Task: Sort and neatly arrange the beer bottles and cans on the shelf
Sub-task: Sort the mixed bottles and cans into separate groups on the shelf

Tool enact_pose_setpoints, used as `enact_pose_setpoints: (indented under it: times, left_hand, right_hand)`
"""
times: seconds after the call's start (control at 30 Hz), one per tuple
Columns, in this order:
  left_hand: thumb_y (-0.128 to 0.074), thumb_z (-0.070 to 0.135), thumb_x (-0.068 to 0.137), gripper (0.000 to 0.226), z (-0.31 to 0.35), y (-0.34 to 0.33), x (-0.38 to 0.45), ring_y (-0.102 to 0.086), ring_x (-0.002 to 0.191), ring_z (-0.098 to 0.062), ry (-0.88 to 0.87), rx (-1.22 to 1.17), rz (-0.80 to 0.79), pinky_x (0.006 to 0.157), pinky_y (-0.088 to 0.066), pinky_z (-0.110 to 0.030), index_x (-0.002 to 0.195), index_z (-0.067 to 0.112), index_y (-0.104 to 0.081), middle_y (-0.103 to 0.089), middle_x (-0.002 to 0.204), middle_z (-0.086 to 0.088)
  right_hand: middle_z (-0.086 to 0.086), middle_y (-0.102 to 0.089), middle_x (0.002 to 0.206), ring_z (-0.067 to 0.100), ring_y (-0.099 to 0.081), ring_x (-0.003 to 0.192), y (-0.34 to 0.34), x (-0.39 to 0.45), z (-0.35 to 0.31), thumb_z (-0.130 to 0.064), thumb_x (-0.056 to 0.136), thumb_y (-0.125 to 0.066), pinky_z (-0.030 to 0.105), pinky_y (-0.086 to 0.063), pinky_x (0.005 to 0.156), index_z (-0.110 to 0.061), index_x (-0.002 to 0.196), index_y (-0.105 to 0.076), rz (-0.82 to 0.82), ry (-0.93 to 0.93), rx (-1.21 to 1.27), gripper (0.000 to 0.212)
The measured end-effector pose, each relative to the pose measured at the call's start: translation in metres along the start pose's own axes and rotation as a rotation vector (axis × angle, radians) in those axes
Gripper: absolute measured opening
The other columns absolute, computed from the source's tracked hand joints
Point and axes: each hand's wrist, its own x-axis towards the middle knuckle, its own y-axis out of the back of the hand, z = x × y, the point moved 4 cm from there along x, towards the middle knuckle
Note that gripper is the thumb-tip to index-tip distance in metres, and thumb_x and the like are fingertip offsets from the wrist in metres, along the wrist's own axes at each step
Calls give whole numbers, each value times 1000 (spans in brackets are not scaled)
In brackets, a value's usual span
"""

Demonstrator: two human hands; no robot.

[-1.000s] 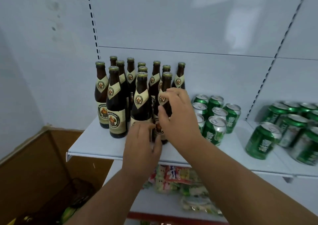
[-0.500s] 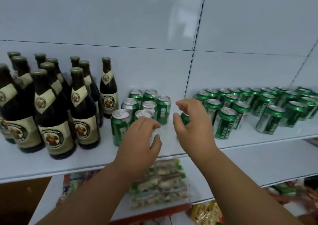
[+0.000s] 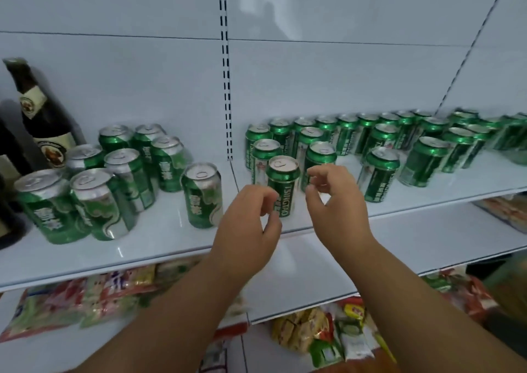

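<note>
Two hands hover at the front edge of the shelf (image 3: 159, 247), both empty and half curled, fingers bent toward the thumbs with a narrow gap between them. Between them stands the Tsingtao can (image 3: 282, 184), upright, its long axis vertical, just ahead of the knuckles. From the left hand (image 3: 248, 224) the can lies at about one o'clock; from the right hand (image 3: 333, 201) it lies at about ten o'clock. The left hand's fingertips seem to overlap the can's lower wall, though I cannot tell whether they touch it. The right hand looks marginally farther from this can and closer to the one behind it (image 3: 320, 158) (which its fingers partly hide).

The can stands apart from its fellows, forward of the right can group (image 3: 399, 141) that runs off toward two o'clock. At nine o'clock sits a second cluster of cans (image 3: 119, 173) with a lone can (image 3: 202, 195) strayed toward the middle, and brown bottles (image 3: 37, 115) at the far left.

My judgement: the left hand is better placed to close on the front can, gripping it round its side while it stays upright.
</note>
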Motion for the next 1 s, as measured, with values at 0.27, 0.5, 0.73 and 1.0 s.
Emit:
enact_pose_setpoints:
  times: [0.27, 0.5, 0.73, 1.0]
  left_hand:
    - [-58, 15, 83, 20, 29, -58, 19, -52, 83, -2, -60, -11, -16, 74, -42, -11, 102, 22, -57, -55, 92, 12]
    - [-61, 3, 82, 14, 44, -59, 55, -46, 70, -8, -207, -19, 137, 64, -39, -18, 92, 13, -59, -54, 83, 4]
    - [-55, 5, 84, 25, 20, -36, 116, -51, 97, -17, -39, 230, 107, 83, -40, -27, 104, 18, -63, -56, 105, 1]
    - [-65, 28, 91, 44, -39, -29, 167, -52, 120, -22, 336, 437, -497, 90, -39, -28, 134, 35, -54, -53, 139, 1]
  right_hand:
    - [-13, -60, 102, -5, -58, 92, 30, 9, 60, -15, 91, -63, 7, -42, 76, -30, 109, -58, -3, -116, 48, 24]
    - [-8, -51, 115, 0, -53, 96, 32, 45, 66, -15, 91, -63, 21, -46, 86, -21, 124, -57, -42, -54, -121, 34]
    - [11, -55, 129, 25, -48, 122, 3, 76, 37, -4, 90, -59, 28, -34, 102, -8, 124, -60, -22, 123, -124, 34]
    - [6, -65, 117, 24, -57, 109, -30, 105, 34, -6, 95, -47, 36, -47, 92, -16, 118, -66, -395, 188, -190, 32]
